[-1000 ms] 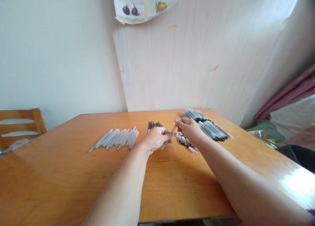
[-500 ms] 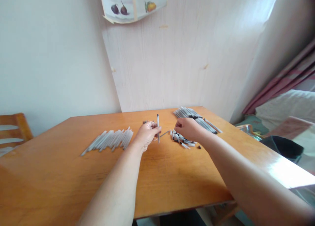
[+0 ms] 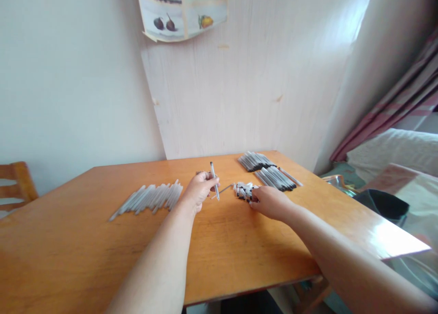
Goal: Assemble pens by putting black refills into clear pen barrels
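Observation:
My left hand is closed round a thin grey pen, holding it nearly upright above the wooden table. A second thin stick pokes out to the right below that hand. My right hand rests on the near end of a small heap of pen caps, fingers curled down onto them; what they pinch is hidden. A row of pale pen barrels lies left of my left hand. Stacks of finished dark-tipped pens lie at the far right of the table.
A wooden chair back stands at the far left. A fruit poster hangs on the wall. Right of the table are a dark bin, bedding and a striped curtain.
My left hand kept the pen and tipped it upright. My right hand let go of it, dropped to the cap heap and slid along it towards me. The view shifted right.

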Demonstrator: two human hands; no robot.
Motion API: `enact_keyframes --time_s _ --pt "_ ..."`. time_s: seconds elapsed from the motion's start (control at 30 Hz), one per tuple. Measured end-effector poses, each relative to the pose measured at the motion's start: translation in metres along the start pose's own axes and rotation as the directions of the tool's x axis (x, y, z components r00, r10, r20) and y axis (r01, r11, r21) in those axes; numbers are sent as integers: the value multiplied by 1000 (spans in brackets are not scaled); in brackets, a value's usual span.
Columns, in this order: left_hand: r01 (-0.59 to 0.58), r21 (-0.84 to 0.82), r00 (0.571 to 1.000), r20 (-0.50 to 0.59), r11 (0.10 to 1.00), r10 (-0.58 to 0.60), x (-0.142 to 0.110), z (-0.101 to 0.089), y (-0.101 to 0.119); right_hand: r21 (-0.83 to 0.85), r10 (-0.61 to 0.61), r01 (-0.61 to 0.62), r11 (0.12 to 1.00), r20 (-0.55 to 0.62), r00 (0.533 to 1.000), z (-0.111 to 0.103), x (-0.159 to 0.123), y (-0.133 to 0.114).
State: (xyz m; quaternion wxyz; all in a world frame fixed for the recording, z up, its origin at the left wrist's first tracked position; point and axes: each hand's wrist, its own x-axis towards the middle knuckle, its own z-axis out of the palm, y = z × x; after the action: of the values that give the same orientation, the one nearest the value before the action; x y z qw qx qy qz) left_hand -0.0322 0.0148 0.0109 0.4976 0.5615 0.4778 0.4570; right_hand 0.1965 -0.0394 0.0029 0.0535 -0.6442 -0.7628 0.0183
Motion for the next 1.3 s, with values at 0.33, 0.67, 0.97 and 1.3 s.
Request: enact_keyframes --time_s 0.33,0.67,0.97,1.3 --pt "-29 -214 997 -75 976 13 9 -7 -6 779 87 31 626 -109 990 -27 16 -25" --pt "-90 -393 974 -225 915 -1 10 -6 -2 928 250 40 -370 57 967 1 33 -58" --pt "-105 -460 973 -229 881 -4 8 -2 -1 922 200 -2 -387 86 976 13 29 -65" --pt "-69 -453 984 -178 889 -14 4 1 1 932 189 18 -361 54 981 14 29 -68"
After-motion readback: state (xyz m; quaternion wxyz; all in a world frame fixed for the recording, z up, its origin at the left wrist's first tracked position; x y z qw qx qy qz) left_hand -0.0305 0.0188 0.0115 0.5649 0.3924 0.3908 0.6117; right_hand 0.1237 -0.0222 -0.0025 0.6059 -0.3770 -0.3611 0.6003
